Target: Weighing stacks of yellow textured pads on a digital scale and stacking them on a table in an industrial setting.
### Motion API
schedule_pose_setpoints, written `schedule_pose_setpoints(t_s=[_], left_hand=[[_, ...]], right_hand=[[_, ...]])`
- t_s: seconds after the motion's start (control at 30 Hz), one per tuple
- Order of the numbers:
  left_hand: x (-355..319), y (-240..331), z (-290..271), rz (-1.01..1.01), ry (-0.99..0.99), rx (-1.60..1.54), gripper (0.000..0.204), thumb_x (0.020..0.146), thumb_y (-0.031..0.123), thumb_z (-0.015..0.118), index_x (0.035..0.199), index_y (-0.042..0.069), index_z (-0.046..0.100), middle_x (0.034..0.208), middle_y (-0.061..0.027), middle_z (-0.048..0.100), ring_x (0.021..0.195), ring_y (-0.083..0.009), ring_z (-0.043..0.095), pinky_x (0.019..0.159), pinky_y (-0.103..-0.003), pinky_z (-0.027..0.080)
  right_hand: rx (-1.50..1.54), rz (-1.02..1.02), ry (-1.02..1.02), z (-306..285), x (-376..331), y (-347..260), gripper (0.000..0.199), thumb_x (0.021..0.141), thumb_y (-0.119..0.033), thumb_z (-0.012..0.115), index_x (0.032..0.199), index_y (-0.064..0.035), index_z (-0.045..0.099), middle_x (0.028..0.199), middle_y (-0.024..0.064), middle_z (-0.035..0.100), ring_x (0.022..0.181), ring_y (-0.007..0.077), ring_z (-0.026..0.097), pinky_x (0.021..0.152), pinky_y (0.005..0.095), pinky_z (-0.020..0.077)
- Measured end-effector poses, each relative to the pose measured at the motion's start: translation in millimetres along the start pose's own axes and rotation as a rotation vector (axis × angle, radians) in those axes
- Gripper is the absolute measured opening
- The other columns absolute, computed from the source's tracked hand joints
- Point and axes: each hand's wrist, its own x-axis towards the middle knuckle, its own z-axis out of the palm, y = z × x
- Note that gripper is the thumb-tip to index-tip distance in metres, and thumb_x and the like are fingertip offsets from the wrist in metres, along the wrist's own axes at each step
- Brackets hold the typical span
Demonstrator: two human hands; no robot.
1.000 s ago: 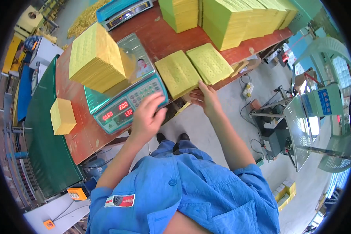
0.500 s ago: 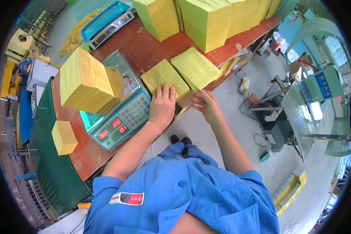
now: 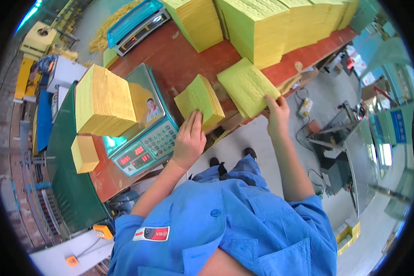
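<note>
A squat stack of yellow embossed paper sheets (image 3: 193, 99) stands on the red table in front of me. My left hand (image 3: 191, 138) rests its stretched fingers against the near edge of that stack; its thumb is mostly hidden. To the right lies a second pile of yellow paper sheets (image 3: 248, 85), its near corner over the table's edge. The closed fingers of my right hand (image 3: 278, 112) pinch the right corner of this pile. Left of both is a teal digital scale (image 3: 145, 154) with a lit red display, and a tall stack of yellow paper (image 3: 103, 101) sits on its plate.
Tall yellow paper stacks (image 3: 253, 34) line the table's far side. A small yellow block (image 3: 84, 154) lies at the left edge. Beyond is another scale with a blue tray (image 3: 133, 20). A green panel (image 3: 64, 184) borders the red table (image 3: 179, 50). Metal equipment (image 3: 340, 156) stands right.
My right hand has moved right and away from me and now grips the right pile's corner. My left hand has slid from the left stack's top to its near edge; that stack has turned.
</note>
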Motion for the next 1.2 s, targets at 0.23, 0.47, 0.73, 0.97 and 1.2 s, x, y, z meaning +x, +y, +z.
schedule_pose_setpoints(t_s=[0.23,0.47,0.73,0.97,1.2], left_hand=[[-14,34,18,-0.168,0.112,-0.053,0.065,0.076,-0.003,0.063,0.137,-0.005,0.040,0.135,-0.0253,0.051,0.122,-0.0421,0.052,0.103,-0.047,0.044],[-15,70,10,-0.291,0.017,0.101,0.055,0.076,0.007,0.070,0.128,-0.001,0.052,0.132,-0.0191,0.054,0.126,-0.0352,0.050,0.110,-0.046,0.035],[-69,61,28,-1.291,0.401,-1.059,0.041,0.097,0.032,0.058,0.120,-0.001,0.057,0.112,-0.0121,0.066,0.102,-0.0222,0.063,0.089,-0.038,0.050],[-38,59,1,-1.189,0.374,-1.826,0.047,0.096,0.039,0.059,0.125,0.002,0.057,0.116,-0.0090,0.064,0.107,-0.0173,0.061,0.094,-0.036,0.048],[-23,62,-22,-0.951,0.254,-1.068,0.038,0.086,0.023,0.071,0.111,-0.005,0.062,0.094,-0.0105,0.068,0.084,-0.0121,0.062,0.075,-0.029,0.051]], right_hand=[[-0.060,0.254,-0.287,-38,11,-21,0.033,0.094,-0.023,0.061,0.113,0.0039,0.053,0.098,0.0122,0.063,0.078,0.0193,0.066,0.066,0.0325,0.0574],[-0.227,0.798,-0.646,-66,-38,7,0.046,0.098,-0.037,0.053,0.125,0.0004,0.049,0.109,0.0143,0.062,0.095,0.0250,0.065,0.084,0.0392,0.0527],[-0.147,0.699,-0.793,18,-46,18,0.051,0.096,-0.026,0.056,0.134,0.0059,0.042,0.132,0.0183,0.053,0.114,0.0287,0.057,0.095,0.0445,0.0471],[0.073,0.851,-0.842,1,-47,20,0.052,0.090,-0.015,0.061,0.136,-0.0031,0.041,0.124,0.0139,0.059,0.103,0.0271,0.063,0.088,0.0437,0.0531],[0.235,0.929,-0.923,2,-57,34,0.059,0.086,-0.026,0.070,0.134,-0.0058,0.044,0.123,0.0112,0.060,0.106,0.0278,0.062,0.089,0.0426,0.0534]])
